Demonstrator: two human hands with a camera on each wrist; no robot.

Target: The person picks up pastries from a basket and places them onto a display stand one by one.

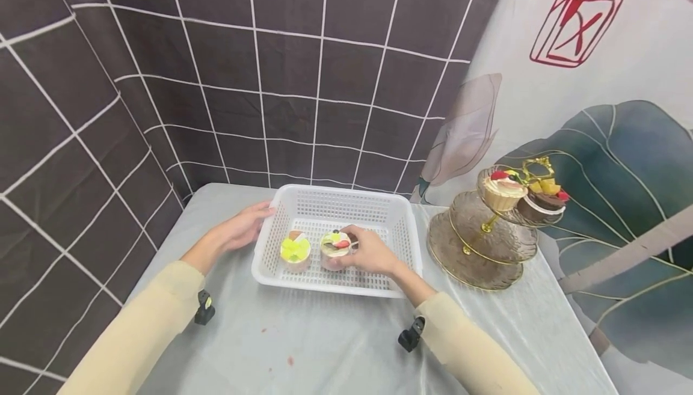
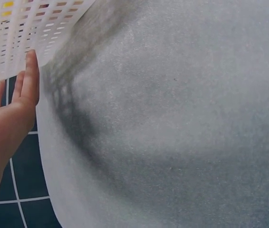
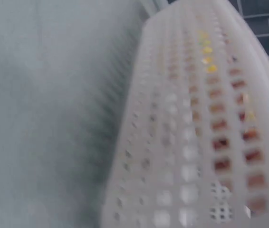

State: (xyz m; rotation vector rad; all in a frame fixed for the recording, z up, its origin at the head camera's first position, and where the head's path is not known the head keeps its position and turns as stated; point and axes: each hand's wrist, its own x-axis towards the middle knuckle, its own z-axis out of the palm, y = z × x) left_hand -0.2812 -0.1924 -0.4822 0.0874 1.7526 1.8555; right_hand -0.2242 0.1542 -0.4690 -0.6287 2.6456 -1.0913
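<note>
A white plastic basket (image 1: 403, 220) with slotted walls stands on the table. My left hand (image 1: 243, 228) is at its left end, with the fingertips against the outer wall; in the left wrist view the fingers (image 2: 29, 83) look nearly straight. Inside the basket, my right hand (image 1: 369, 252) grips a cupcake (image 1: 331, 249) topped with white cream, green pieces and a red fruit. Left of it in the basket is another cupcake (image 1: 295, 252) with a yellow-green topping. The right wrist view is blurred and shows the basket's wall (image 3: 172, 142), not the right hand's fingers.
To the right of the basket stands a tiered glass stand (image 1: 471, 257) with gold trim. Its top tier bears a cream-topped cupcake (image 1: 502, 193) and a dark chocolate one (image 1: 540, 207). A dark, white-gridded cloth (image 1: 287, 112) hangs behind the pale-covered table (image 1: 260, 335).
</note>
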